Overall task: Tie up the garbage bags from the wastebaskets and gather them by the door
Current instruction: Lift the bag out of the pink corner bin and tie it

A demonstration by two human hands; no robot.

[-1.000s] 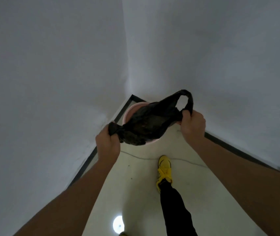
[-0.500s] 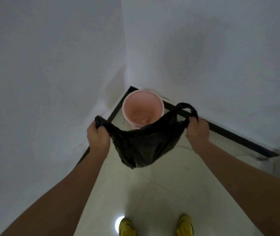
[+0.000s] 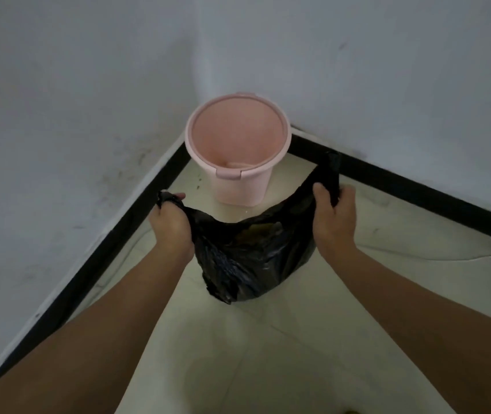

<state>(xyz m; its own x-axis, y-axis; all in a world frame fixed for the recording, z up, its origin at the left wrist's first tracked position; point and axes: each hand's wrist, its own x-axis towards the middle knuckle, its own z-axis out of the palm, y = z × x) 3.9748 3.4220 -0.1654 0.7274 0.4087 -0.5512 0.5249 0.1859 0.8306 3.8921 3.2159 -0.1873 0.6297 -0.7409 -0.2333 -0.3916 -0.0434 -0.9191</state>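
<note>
Above the pale floor [image 3: 268,339] of a white corner, the bag [image 3: 253,255] hangs between the hands, short of the bin [image 3: 238,186], with the left hand [image 3: 172,225] and right hand [image 3: 333,219] each fisted round a handle; jerky knotting could tear the thin plastic and spill it.

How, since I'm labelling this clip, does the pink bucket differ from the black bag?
The bucket is pink and stiff; the bag is black and crumpled. The bucket stands upright, untouched; the bag is gripped by the left hand and the right hand. The bucket looks empty; the bag holds something brownish. Both are near the corner.
</note>
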